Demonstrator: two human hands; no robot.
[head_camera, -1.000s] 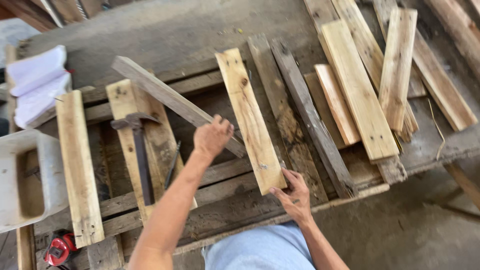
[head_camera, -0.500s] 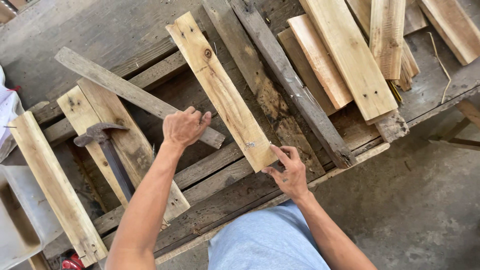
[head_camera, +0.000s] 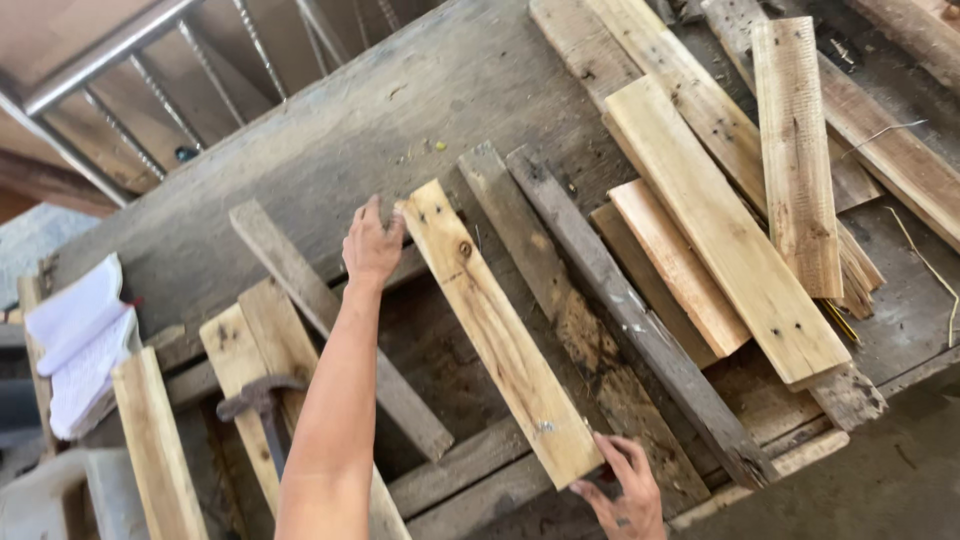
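Gripping a pale plank (head_camera: 497, 330) at both ends, the left hand (head_camera: 372, 243) and right hand (head_camera: 622, 490) curled fingers around it above the plank-strewn counter (head_camera: 300, 160), beside a hammer (head_camera: 262, 410)

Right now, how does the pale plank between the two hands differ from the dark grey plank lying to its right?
The pale plank is wider and yellowish with a knot; the dark grey plank is narrower, weathered and longer. The left hand touches the pale plank's far end and the right hand its near end; no hand touches the dark grey plank. Both lie flat, slanting the same way, on the workbench.
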